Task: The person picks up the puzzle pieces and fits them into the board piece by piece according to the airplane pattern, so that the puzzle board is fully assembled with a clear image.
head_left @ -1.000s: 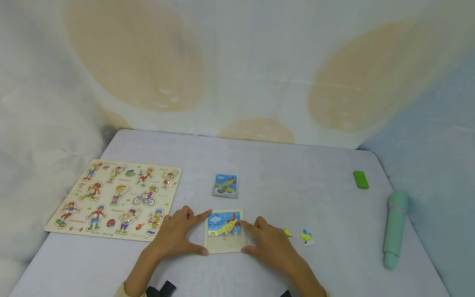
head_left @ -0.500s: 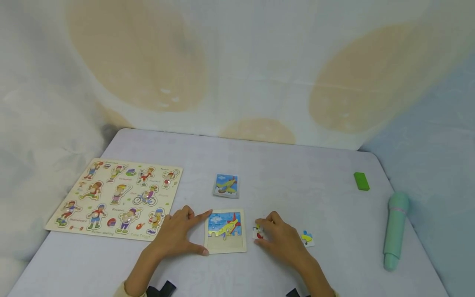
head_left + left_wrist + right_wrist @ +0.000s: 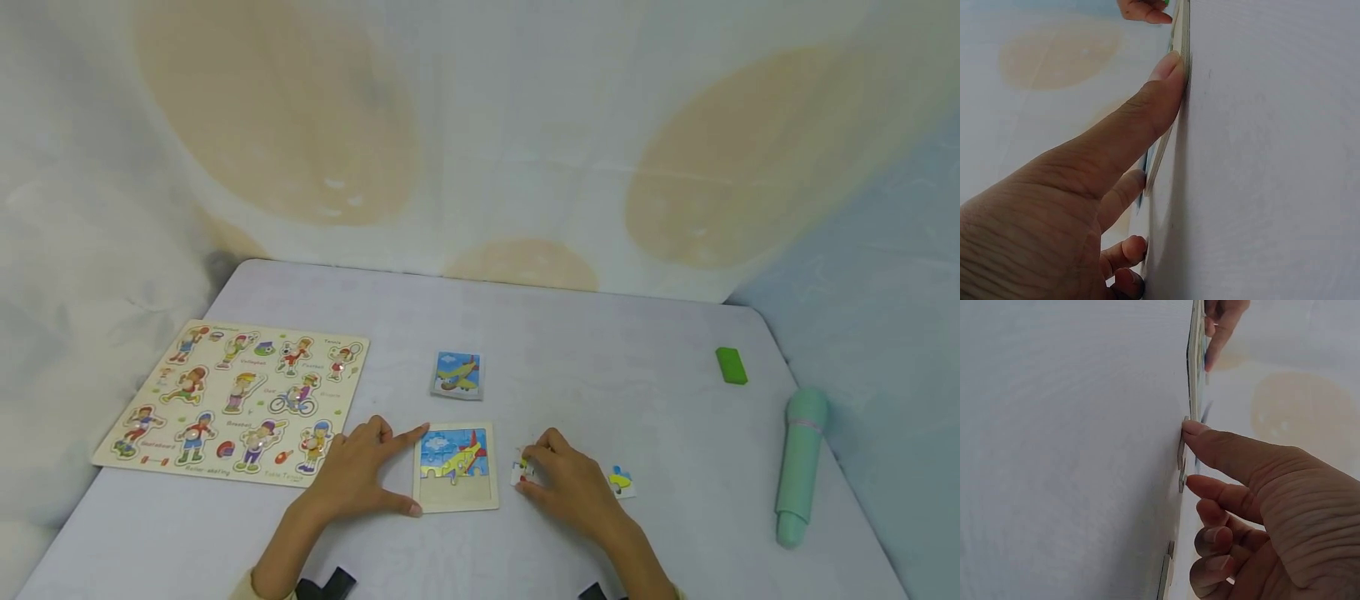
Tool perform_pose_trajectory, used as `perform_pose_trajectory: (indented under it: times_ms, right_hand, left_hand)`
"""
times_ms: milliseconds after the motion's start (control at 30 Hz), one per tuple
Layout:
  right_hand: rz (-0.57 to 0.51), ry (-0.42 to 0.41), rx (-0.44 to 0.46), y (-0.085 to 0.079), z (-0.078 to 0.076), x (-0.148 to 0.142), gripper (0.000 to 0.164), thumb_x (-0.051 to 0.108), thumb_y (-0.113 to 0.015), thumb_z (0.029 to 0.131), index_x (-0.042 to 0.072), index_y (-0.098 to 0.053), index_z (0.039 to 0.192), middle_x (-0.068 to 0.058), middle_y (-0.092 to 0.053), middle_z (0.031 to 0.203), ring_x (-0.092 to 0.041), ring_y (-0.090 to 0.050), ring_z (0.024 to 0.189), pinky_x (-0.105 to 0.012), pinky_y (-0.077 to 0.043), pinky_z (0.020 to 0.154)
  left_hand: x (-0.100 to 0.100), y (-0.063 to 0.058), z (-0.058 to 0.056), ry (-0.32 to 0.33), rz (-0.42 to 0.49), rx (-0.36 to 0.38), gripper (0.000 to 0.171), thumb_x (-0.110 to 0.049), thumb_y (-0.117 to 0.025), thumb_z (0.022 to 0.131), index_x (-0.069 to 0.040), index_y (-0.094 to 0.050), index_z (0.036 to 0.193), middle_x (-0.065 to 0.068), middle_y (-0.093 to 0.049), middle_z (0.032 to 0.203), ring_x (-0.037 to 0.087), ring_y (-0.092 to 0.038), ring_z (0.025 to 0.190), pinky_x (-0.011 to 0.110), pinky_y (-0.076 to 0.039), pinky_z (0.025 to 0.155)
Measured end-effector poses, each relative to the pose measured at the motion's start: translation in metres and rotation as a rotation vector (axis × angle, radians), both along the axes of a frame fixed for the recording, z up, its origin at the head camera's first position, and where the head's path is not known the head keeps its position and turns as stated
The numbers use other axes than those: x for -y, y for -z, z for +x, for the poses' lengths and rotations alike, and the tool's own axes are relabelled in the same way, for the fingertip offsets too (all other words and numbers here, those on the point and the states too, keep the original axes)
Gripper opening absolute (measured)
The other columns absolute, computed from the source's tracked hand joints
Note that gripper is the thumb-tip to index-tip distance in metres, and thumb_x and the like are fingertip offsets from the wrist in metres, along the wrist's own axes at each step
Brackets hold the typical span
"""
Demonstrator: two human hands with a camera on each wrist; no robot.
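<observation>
Pale wood puzzle tray [image 3: 455,497] lies flat on the worktop [image 3: 465,567], just L of the R hand [image 3: 566,483] w/ a gap btwn. Upper part holds a yellow-plane jigsaw [image 3: 453,457]; lower strip is bare wood, long axis running L to R, w/ one jigsaw tab jutting down into it.

R hand is nearest the loose pcs: thumb & index at a jigsaw piece [image 3: 522,472] on the worktop, thumb on the near side, index on the far side. R wrist view has the two tips apart, maybe at two separate pcs; can't tell if anything's pinched or just touched. Other fingers curl in. Piece is partly covered, so no long axis readable. Yellow-and-blue piece [image 3: 621,480] sits flat on that hand's R side, well apart from the tray.

L hand [image 3: 358,472] isn't clamped on anything: thumb & index spread wide along the tray's L edge, index at the far corner, thumb at the near one.

Key relation, my read: piece is directly R of the tray, approx. level w/ top of the bare strip, so any transfer there would run mostly leftward, a touch toward the person, w/ L hand prob. bracing.
</observation>
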State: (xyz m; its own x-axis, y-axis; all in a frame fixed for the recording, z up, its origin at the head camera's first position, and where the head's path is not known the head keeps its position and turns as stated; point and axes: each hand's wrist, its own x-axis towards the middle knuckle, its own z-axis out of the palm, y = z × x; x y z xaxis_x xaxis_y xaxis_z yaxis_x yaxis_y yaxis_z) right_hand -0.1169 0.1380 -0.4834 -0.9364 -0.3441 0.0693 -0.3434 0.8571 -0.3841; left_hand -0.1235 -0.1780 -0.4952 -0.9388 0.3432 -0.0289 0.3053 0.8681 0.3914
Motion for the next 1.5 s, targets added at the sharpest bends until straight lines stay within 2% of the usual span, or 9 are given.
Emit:
perform_pose_trajectory:
  times_ms: [233, 433, 600, 1100, 1500]
  right_hand:
    - [0.016, -0.044, -0.108, 0.001, 0.001, -0.002, 0.038, 0.034, -0.089, 0.071, 0.012, -0.076, 0.099, 0.009, -0.055, 0.095, -0.001, -0.046, 0.070, -0.017, -0.043, 0.060]
    - [-0.012, -0.056, -0.140, 0.001, 0.003, -0.002, 0.037, 0.034, -0.090, 0.069, 0.012, -0.076, 0.096, 0.009, -0.055, 0.093, -0.001, -0.046, 0.069, -0.015, -0.043, 0.060]
    - [-0.015, -0.068, -0.141, -0.002, 0.005, 0.003, 0.037, 0.034, -0.089, 0.068, 0.012, -0.076, 0.095, 0.008, -0.055, 0.092, -0.001, -0.048, 0.071, -0.014, -0.044, 0.061]
    - [-0.053, -0.191, -0.092, -0.016, 0.009, 0.024, 0.029, 0.032, -0.084, 0.075, 0.015, -0.075, 0.097, 0.009, -0.052, 0.093, -0.001, -0.046, 0.070, -0.014, -0.041, 0.060]
    - [-0.087, -0.272, -0.052, -0.024, 0.007, 0.051, 0.035, 0.034, -0.082, 0.078, 0.013, -0.076, 0.105, 0.007, -0.053, 0.097, -0.003, -0.054, 0.078, -0.015, -0.045, 0.067]
  left_hand:
    - [0.000, 0.001, 0.000, -0.003, 0.010, -0.007, 0.104, -0.074, -0.082, 0.049, -0.041, -0.052, 0.142, -0.008, -0.036, 0.092, 0.010, -0.034, 0.082, 0.033, -0.024, 0.069]
    - [0.000, 0.000, 0.001, -0.001, 0.017, -0.009, 0.103, -0.075, -0.081, 0.050, -0.042, -0.052, 0.143, -0.008, -0.035, 0.092, 0.010, -0.033, 0.081, 0.033, -0.024, 0.069]
    - [0.000, -0.001, 0.001, 0.002, 0.008, -0.013, 0.103, -0.077, -0.079, 0.051, -0.043, -0.050, 0.144, -0.009, -0.033, 0.092, 0.009, -0.032, 0.081, 0.032, -0.023, 0.069]
    - [0.000, 0.000, 0.001, 0.004, 0.007, -0.012, 0.102, -0.077, -0.079, 0.052, -0.043, -0.050, 0.143, -0.008, -0.034, 0.091, 0.009, -0.032, 0.080, 0.032, -0.023, 0.069]
    - [0.001, 0.002, 0.000, 0.002, 0.011, -0.008, 0.103, -0.074, -0.082, 0.050, -0.043, -0.050, 0.144, -0.009, -0.034, 0.092, 0.009, -0.034, 0.082, 0.033, -0.024, 0.069]
